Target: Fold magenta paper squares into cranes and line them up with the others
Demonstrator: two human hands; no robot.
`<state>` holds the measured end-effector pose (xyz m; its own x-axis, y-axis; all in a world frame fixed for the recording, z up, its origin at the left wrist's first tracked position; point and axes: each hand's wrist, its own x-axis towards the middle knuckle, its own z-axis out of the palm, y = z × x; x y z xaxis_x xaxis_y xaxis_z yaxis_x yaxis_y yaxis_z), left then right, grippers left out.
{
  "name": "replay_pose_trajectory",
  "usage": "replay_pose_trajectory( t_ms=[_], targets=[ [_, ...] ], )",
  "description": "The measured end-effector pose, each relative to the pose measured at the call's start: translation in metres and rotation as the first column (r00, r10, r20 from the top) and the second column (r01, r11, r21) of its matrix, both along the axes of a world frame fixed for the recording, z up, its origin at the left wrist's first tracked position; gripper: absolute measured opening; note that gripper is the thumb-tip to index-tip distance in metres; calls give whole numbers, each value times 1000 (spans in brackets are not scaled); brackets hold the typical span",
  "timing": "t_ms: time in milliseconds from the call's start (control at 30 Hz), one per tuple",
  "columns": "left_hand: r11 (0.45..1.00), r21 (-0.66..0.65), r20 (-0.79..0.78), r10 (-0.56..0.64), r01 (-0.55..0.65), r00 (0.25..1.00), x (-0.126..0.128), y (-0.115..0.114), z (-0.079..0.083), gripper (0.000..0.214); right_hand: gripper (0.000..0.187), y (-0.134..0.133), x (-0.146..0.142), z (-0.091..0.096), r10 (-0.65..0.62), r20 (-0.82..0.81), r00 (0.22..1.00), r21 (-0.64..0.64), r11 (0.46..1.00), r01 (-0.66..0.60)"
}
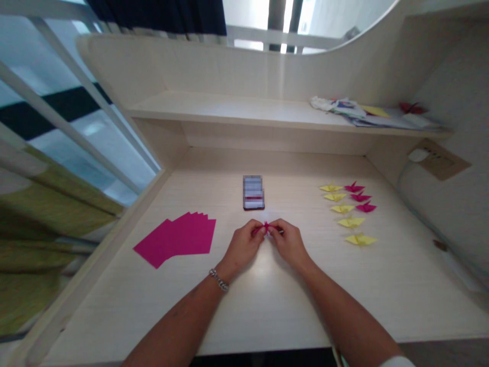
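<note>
Both my hands meet at the middle of the pale wooden desk (267, 306). My left hand (244, 244) and my right hand (288, 242) are closed in a pinch on a small folded piece of magenta paper (266, 227), which is mostly hidden by my fingers. A bracelet sits on my left wrist. A fanned stack of magenta paper sheets (178, 238) lies flat to the left of my hands. To the right, several finished folded paper figures lie in rows, yellow ones (348, 214) and magenta ones (361, 196).
A phone (253, 192) lies just beyond my hands. A shelf (229, 109) above the desk holds papers and a red folded figure (411, 107) at its right end. A wall socket plate (437, 159) is at the right, and a bed-frame rail (69, 127) runs along the left.
</note>
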<state>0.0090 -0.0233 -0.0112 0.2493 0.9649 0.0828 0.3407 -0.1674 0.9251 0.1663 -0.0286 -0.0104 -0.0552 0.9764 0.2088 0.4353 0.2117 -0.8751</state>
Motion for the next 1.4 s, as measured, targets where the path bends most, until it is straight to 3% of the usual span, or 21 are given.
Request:
replay_pose_trajectory(
  t_ms=[233, 400, 533, 933, 1200, 1400],
  targets=[
    [1000, 24, -43, -18, 19, 999, -1, -2, 4, 26, 20, 5, 2, -8, 68, -170, 983, -183, 978, -99],
    [999, 54, -28, 1, 1, 1000, 0, -2, 6, 26, 22, 4, 5, -11, 83, -142, 986, -210, 971, -112],
    [998, 54, -16, -23, 24, 1000, 0, -1, 5, 26, 22, 5, 7, -12, 162, -170, 972, -226, 954, -199],
    [959, -200, 195, -161, 200, 967, -4, 2, 10, 30, 25, 8, 7, -4, 180, -430, 885, -319, 887, -335],
    [950, -248, 439, -65, 190, 896, 0, 6, 6, 28, 26, 3, 4, 10, -3, -732, 681, -378, 833, -403],
    [905, -339, 675, 45, 256, 737, 6, 2, 8, 22, 23, 2, 4, 14, -72, -837, 542, -379, 791, -480]
  ],
)
